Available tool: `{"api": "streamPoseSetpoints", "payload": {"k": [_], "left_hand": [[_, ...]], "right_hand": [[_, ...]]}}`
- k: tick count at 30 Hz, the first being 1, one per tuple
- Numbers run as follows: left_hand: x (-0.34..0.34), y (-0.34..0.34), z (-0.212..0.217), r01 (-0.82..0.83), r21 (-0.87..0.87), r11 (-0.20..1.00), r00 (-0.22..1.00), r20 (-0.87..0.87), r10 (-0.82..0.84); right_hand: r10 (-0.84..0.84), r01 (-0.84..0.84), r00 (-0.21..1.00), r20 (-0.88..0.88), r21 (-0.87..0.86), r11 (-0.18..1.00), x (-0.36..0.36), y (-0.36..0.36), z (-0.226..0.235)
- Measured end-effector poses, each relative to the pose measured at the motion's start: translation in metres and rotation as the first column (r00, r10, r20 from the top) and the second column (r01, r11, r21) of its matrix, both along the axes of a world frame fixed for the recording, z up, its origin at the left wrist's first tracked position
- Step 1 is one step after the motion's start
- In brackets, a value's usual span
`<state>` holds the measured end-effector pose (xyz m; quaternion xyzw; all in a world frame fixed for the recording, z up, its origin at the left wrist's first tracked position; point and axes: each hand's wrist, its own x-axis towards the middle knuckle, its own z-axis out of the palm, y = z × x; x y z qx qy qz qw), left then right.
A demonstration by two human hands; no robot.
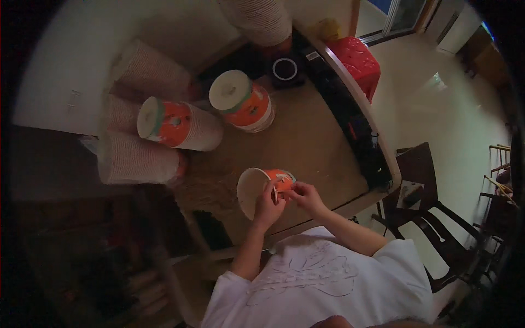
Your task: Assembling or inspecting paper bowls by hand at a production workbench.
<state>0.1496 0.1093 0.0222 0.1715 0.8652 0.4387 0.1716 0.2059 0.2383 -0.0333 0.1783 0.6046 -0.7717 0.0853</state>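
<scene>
- Head view, centre: a single orange-and-white paper cup (262,188) is held on its side above the near edge of the brown table (311,142), its white open mouth turned to the left.
- Left hand (268,209) is curled shut around the cup's rim/side from below; fingers wrap the wall, thumb side not clearly seen.
- Right hand (307,198) is pinched closed at the cup's base end, fingertips w/ a small grip on the bottom edge; exact contact is too small to tell.
- Risk: thin paper wall could be crushed or creased if the left grip is tightened, since the cup is held unsupported in the air.
- Risk: cup sits right over the table edge; if either pinch slips, it could be dropped to the floor rather than onto the top.
- Head view, upper left: two stacks of nested cups lie on their side, one at (180,126) and one at (243,101), w/ more ribbed stacks (136,158) behind them near the wall.
- Risk: the lying stacks are round and unchocked; a bump to the table could set them rolling toward the hands or off the side.
- Head view, top: another person's sleeve (262,22) hangs over the far end, near a small dark ring-shaped item (285,69); reaches could be crossed there.
- Right: red plastic stool (358,63) and a dark chair (432,218) stand apart on the floor.
</scene>
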Motion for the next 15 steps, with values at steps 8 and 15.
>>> {"api": "streamPoseSetpoints", "payload": {"k": [8, 15], "left_hand": [[0.005, -0.024, 0.0, -0.002, 0.05, 0.999, 0.999, 0.05, 0.0], [0.003, -0.027, 0.007, -0.008, 0.043, 0.999, 0.998, -0.069, 0.011]], "right_hand": [[0.045, -0.04, 0.999, 0.018, -0.218, 0.975, -0.006, 0.001, 0.024], [0.046, -0.049, 0.986, -0.161, -0.013, 0.999, -0.001, -0.005, 0.011]]}}
